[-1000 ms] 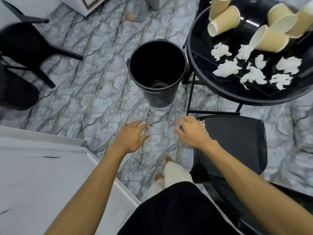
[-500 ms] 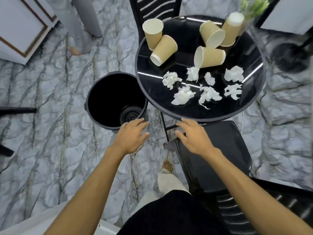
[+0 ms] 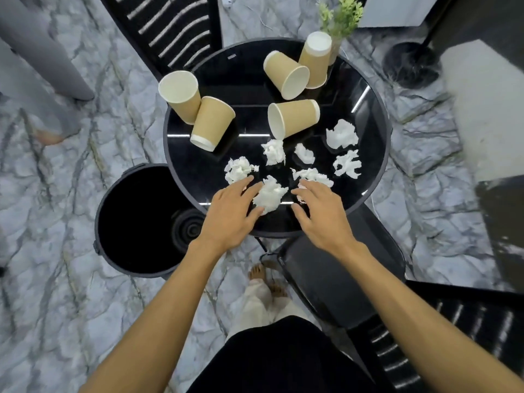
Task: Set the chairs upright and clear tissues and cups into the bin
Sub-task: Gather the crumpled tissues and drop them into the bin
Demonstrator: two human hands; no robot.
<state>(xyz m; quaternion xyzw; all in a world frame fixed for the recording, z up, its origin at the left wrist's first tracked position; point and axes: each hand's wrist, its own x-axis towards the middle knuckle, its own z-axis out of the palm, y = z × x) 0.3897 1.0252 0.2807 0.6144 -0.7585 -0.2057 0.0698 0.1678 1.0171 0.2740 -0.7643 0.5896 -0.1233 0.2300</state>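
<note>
change: both hands, held over the floor in front of the bin half a second ago, now reach over the near edge of the round black bench (image 3: 377, 114); the view has swung up to centre it
meaning: tissue clearing looks about to begin; no tissue or cup is in the bin yet
left hand (image 3: 229, 217): palm down, fingers spread and slightly curled round the nearest crumpled tissue (image 3: 269, 194); touching its left side, not yet closed on it
right hand (image 3: 320, 214): palm down, fingers loosely open, tips on or just at a second tissue (image 3: 310, 175); grip not closed
tissues: seven white wads on the near half of the bench
paper cups (image 3: 295, 118): five at the far half, several tipped
bin (image 3: 136, 219): black, open, on the floor just left of the bench, under the left forearm
chairs: black chair (image 3: 337, 282) at the lower right, apparently upright
</note>
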